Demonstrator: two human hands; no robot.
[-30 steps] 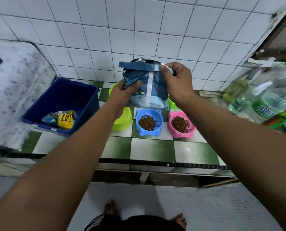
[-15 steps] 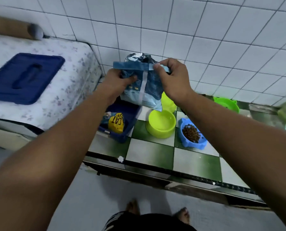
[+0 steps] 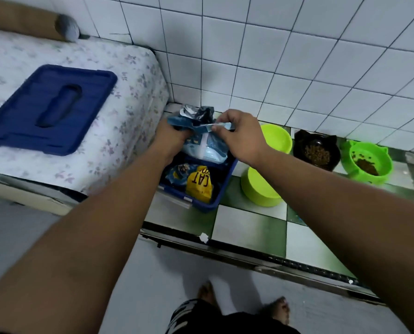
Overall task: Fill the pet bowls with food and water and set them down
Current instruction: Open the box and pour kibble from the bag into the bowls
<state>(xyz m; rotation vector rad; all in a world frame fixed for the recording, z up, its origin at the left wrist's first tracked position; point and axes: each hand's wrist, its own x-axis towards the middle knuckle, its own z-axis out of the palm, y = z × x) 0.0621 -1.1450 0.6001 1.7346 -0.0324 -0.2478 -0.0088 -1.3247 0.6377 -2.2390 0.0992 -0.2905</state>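
Head view, starting at the left: a blue lid (image 3: 49, 109) lies flat on a flower-printed mattress (image 3: 128, 68), and a brown roll (image 3: 20, 22) rests along the white tiled wall (image 3: 297, 56) behind it. Just right of the mattress, a blue bin (image 3: 221, 189) sits on the green-and-white checked bench (image 3: 247, 227). Inside it are a yellow pouch (image 3: 200, 183) marked CAT and a small blue packet (image 3: 179, 173) beside it.

I hold the pet food bag (image 3: 206, 145) over the far end of that bin. My left hand (image 3: 169, 138) grips the bag's left side near the top, with its fingers mostly hidden behind the bag. My right hand (image 3: 242, 138) pinches the folded top strip between thumb and fingertips. The bag's mouth is crumpled, and some silver lining shows.

Right of the bin, the far lime bowl (image 3: 277, 141) stands close to the wall, and the near lime bowl (image 3: 261, 189) stands in front of it, partly behind my right forearm. Further right is a black bowl (image 3: 316, 153) with cat ears, holding brown kibble. Beside it, a green bowl (image 3: 367, 165) holds a smaller heap. My bare feet show on the floor below.
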